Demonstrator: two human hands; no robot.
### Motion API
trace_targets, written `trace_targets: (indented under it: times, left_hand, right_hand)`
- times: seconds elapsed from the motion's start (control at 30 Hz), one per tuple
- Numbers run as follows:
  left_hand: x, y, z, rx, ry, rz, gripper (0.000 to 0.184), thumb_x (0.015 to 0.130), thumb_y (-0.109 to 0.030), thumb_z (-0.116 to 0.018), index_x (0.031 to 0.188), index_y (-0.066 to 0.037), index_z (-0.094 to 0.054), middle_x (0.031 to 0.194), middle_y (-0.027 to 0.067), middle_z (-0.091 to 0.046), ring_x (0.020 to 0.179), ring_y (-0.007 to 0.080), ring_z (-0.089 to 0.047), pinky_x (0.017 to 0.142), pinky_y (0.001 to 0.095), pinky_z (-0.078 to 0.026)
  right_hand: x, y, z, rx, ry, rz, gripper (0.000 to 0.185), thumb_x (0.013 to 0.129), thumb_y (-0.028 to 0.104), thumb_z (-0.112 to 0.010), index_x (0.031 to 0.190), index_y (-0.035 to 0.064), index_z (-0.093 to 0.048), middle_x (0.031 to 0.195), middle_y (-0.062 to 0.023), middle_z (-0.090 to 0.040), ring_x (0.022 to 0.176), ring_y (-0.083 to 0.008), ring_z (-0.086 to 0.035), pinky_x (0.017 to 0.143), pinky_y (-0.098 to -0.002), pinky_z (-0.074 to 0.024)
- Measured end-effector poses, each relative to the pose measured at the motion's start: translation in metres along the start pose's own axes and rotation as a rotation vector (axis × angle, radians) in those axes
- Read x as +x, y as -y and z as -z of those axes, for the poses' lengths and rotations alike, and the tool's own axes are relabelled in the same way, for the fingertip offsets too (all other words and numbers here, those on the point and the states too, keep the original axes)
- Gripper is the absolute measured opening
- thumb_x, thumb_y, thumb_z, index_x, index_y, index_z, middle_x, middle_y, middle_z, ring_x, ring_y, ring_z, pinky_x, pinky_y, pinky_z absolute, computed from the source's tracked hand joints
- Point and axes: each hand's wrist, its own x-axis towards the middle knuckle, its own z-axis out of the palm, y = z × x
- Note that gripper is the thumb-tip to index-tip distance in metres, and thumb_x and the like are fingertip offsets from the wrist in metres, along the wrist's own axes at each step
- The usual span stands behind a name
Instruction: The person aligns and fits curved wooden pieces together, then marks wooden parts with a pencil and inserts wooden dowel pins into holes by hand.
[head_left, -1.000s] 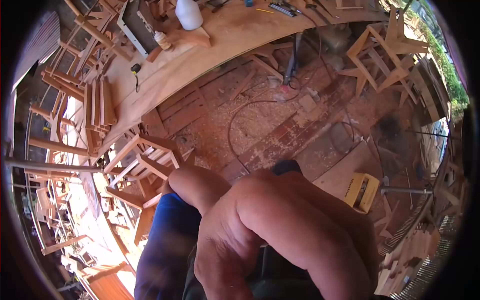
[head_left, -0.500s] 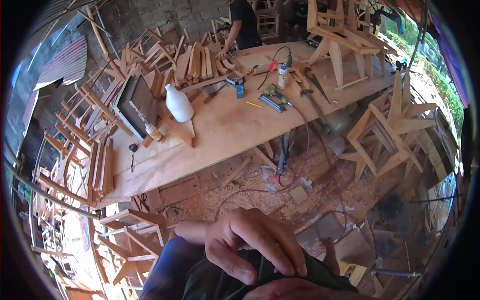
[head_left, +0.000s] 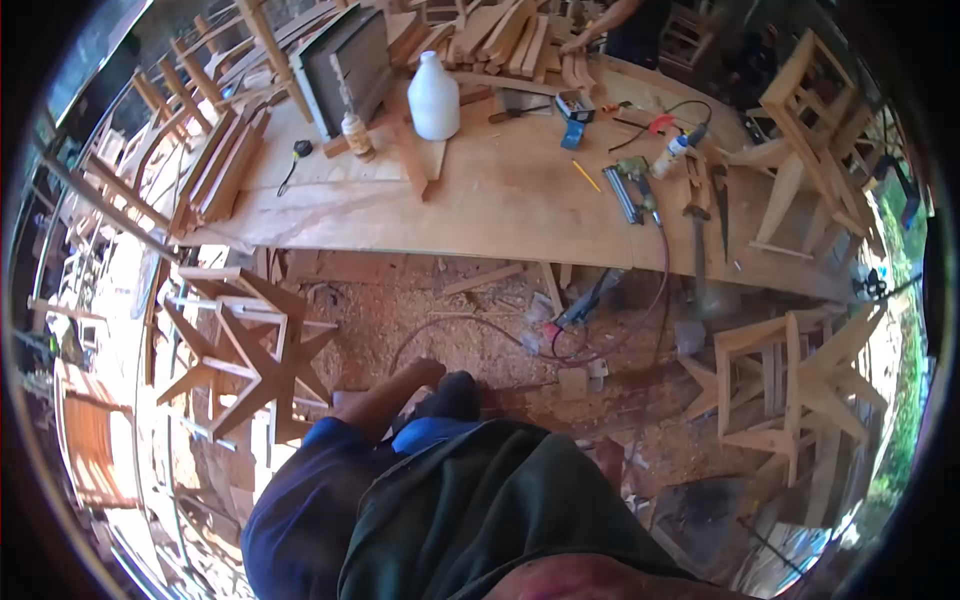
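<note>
Neither my left hand nor my right hand can be made out. My dark green shirt (head_left: 490, 510) and blue legwear (head_left: 310, 500) fill the lower middle. A bare limb (head_left: 385, 400) reaches forward from the blue cloth. At the bottom edge lies a patch of bare skin (head_left: 575, 580), too close and cut off to identify. Ahead is a wooden worktable (head_left: 520, 215) bearing a white jug (head_left: 434, 98), a small glue bottle (head_left: 356, 136), a tape measure (head_left: 300, 150), a yellow pencil (head_left: 586, 176), a nail gun (head_left: 630, 190) and a spray can (head_left: 670, 155).
Star-shaped wooden frames stand at left (head_left: 250, 365) and right (head_left: 800, 390). Wood shavings (head_left: 350, 320) and a red hose (head_left: 600, 352) lie on the floor. Beyond the table, a co-worker's arm (head_left: 605, 25) reaches towards curved wooden pieces (head_left: 510, 40).
The hand that was close in front of my body has left the view. My view has tilted and turned, bringing the worktable lower and more level in the picture.
</note>
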Motion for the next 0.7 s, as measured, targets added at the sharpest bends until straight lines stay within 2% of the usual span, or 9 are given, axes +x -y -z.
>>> trace_targets:
  times: [0.07, 0.13, 0.27, 0.37, 0.4, 0.47, 0.6, 0.63, 0.7]
  left_hand:
    - [-0.038, 0.013, -0.03, -0.416, -0.046, 0.139, 0.043, 0.082, -0.043, -0.074, 0.104, -0.007, -0.078, 0.109, 0.0216, -0.075, 0.107, 0.0386, -0.071, 0.092, 0.049, -0.055]
    - [-0.071, 0.025, -0.077, -0.704, -0.218, 0.386, 0.045, 0.087, -0.043, -0.068, 0.106, -0.003, -0.078, 0.106, 0.0259, -0.074, 0.103, 0.0404, -0.072, 0.091, 0.0484, -0.056]
    - [-0.135, 0.042, -0.102, -0.935, -0.611, 0.599, 0.051, 0.083, -0.035, -0.076, 0.12, -0.001, -0.071, 0.104, 0.0271, -0.073, 0.104, 0.0406, -0.072, 0.092, 0.0466, -0.056]
    - [-0.156, 0.077, -0.082, -0.996, -0.848, 0.659, 0.046, 0.083, -0.027, -0.076, 0.12, -0.001, -0.07, 0.103, 0.0263, -0.074, 0.103, 0.04, -0.072, 0.092, 0.0469, -0.056]
    - [-0.164, 0.093, -0.06, -0.853, -0.951, 0.708, 0.042, 0.086, -0.023, -0.073, 0.122, -0.001, -0.068, 0.103, 0.0252, -0.074, 0.102, 0.0383, -0.073, 0.09, 0.0463, -0.057]
    - [-0.143, 0.182, -0.067, -0.888, -1.154, 0.645, 0.036, 0.089, -0.019, -0.069, 0.12, -0.001, -0.066, 0.102, 0.0238, -0.075, 0.101, 0.0361, -0.074, 0.088, 0.0445, -0.057]
    - [-0.177, 0.351, 0.027, -0.927, -1.58, 0.725, 0.029, 0.09, -0.015, -0.066, 0.116, -0.002, -0.066, 0.101, 0.0184, -0.076, 0.096, 0.034, -0.074, 0.085, 0.0403, -0.058]
    - [-0.184, 0.392, 0.049, -0.79, -1.744, 0.737, 0.033, 0.089, -0.016, -0.068, 0.118, -0.002, -0.066, 0.099, 0.0169, -0.075, 0.093, 0.0318, -0.074, 0.084, 0.039, -0.058]
    - [-0.221, 0.474, 0.085, -0.649, -1.791, 0.828, 0.04, 0.085, -0.018, -0.071, 0.122, -0.003, -0.066, 0.109, 0.0196, -0.073, 0.102, 0.0336, -0.07, 0.092, 0.0435, -0.055]
  right_hand:
    - [0.001, 0.026, -0.005, 0.183, 0.228, -0.006, 0.034, 0.097, 0.041, -0.063, 0.101, 0.008, -0.07, 0.092, -0.0212, -0.071, 0.084, -0.0341, -0.07, 0.077, -0.0455, -0.0559]
    - [0.014, 0.057, 0.014, 0.405, 0.348, -0.056, 0.033, 0.097, 0.04, -0.062, 0.102, 0.0077, -0.07, 0.093, -0.021, -0.071, 0.085, -0.0337, -0.07, 0.077, -0.0454, -0.0559]
    - [0.086, 0.128, 0.069, 0.74, 0.351, -0.091, 0.033, 0.098, 0.039, -0.062, 0.105, 0.0072, -0.069, 0.096, -0.0204, -0.07, 0.087, -0.033, -0.069, 0.078, -0.0451, -0.0558]
    - [0.141, 0.193, 0.104, 0.917, 0.291, -0.069, 0.033, 0.098, 0.038, -0.062, 0.107, 0.0068, -0.068, 0.098, -0.02, -0.07, 0.088, -0.0325, -0.069, 0.078, -0.0449, -0.0558]
    - [0.157, 0.216, 0.113, 0.972, 0.269, -0.063, 0.033, 0.098, 0.038, -0.062, 0.108, 0.0066, -0.068, 0.099, -0.0199, -0.069, 0.088, -0.0323, -0.069, 0.078, -0.0448, -0.0557]
    - [0.186, 0.265, 0.131, 1.055, 0.23, -0.055, 0.033, 0.098, 0.037, -0.061, 0.109, 0.0064, -0.067, 0.1, -0.0196, -0.069, 0.089, -0.0319, -0.069, 0.079, -0.0446, -0.0557]
    - [0.232, 0.354, 0.149, 1.22, 0.14, -0.123, 0.033, 0.099, 0.036, -0.061, 0.112, 0.0059, -0.066, 0.103, -0.0191, -0.069, 0.09, -0.0312, -0.069, 0.079, -0.0444, -0.0557]
    - [0.239, 0.373, 0.151, 1.26, 0.116, -0.157, 0.033, 0.099, 0.036, -0.061, 0.112, 0.0057, -0.066, 0.103, -0.0189, -0.069, 0.091, -0.031, -0.069, 0.079, -0.0443, -0.0557]
    - [0.25, 0.407, 0.158, 1.33, 0.074, -0.241, 0.034, 0.099, 0.035, -0.061, 0.114, 0.0055, -0.065, 0.105, -0.0187, -0.068, 0.092, -0.0307, -0.068, 0.079, -0.0441, -0.0556]
